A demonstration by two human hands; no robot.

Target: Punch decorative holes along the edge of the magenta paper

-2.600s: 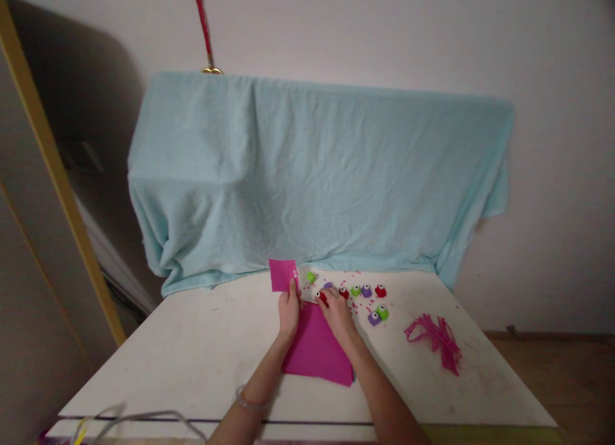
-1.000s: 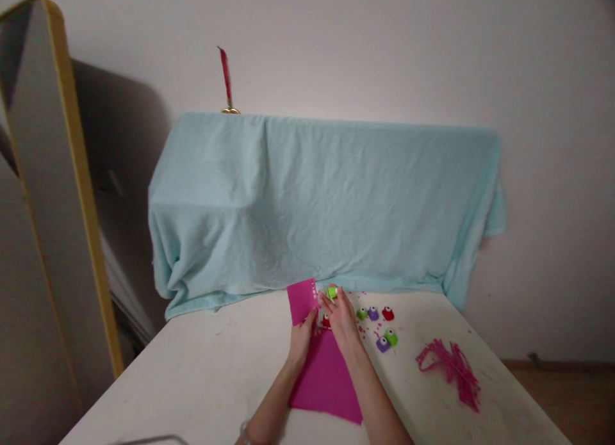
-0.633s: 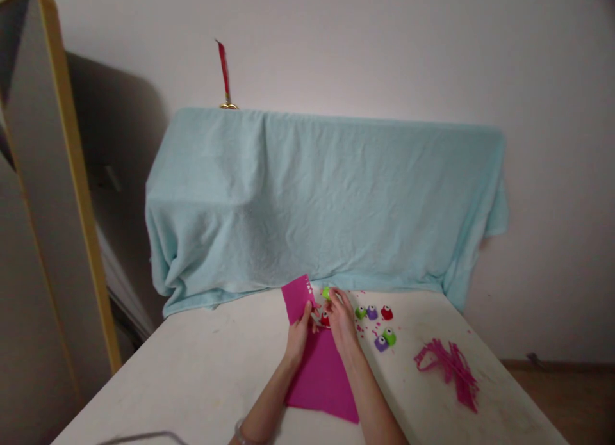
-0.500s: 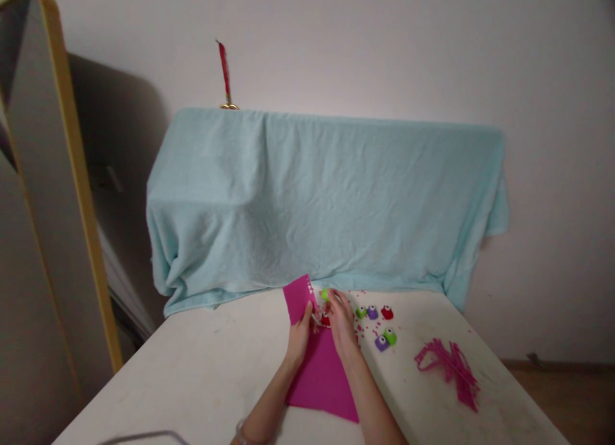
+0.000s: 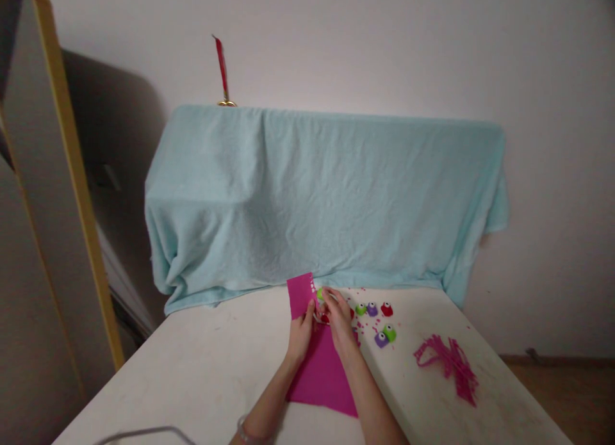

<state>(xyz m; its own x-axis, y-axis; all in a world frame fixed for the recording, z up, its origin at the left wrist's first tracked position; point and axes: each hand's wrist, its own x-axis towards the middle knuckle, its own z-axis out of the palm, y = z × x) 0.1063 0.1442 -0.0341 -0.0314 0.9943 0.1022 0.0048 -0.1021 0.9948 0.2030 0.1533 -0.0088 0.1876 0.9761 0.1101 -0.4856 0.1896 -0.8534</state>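
My left hand point(image 5: 302, 333) pinches a small magenta paper piece point(image 5: 300, 294) upright, its right edge marked by a row of punched holes. My right hand point(image 5: 336, 314) grips a small green paper punch point(image 5: 319, 294) against that edge. Both hands rest over a larger magenta sheet point(image 5: 323, 374) lying flat on the white table point(image 5: 202, 368). A red punch point(image 5: 325, 317) sits just under my right fingers.
More small punches, green point(image 5: 360, 309), purple point(image 5: 371, 309), red point(image 5: 386, 309) and a purple-green pair point(image 5: 385, 336), lie to the right among magenta confetti. A heap of magenta paper strips point(image 5: 449, 365) lies further right. A light blue cloth point(image 5: 321, 195) drapes behind.
My right hand has gone from the red punch to the green one and brought it left against the small paper's edge. The camera view has tilted up.
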